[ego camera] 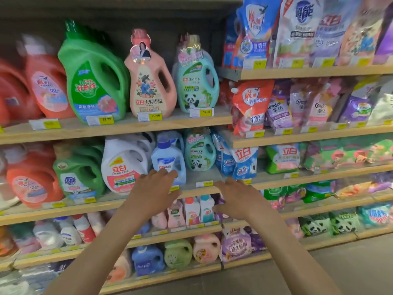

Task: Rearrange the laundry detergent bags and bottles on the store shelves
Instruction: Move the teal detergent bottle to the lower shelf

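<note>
Fingers of left hand [153, 188] and right hand [238, 199] spread, empty — near blue 立白 bottle [168, 159].

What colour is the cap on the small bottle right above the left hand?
The cap is dark blue, on a pale blue bottle; head view shows it.

The shelves [148, 124] are showing pale, matt wood, the bottles [93, 77] are gleaming in smooth glossy plastic, the bags [251, 105] are shining in crinkled plastic film, and the price tags [201, 112] are looking papery.
</note>
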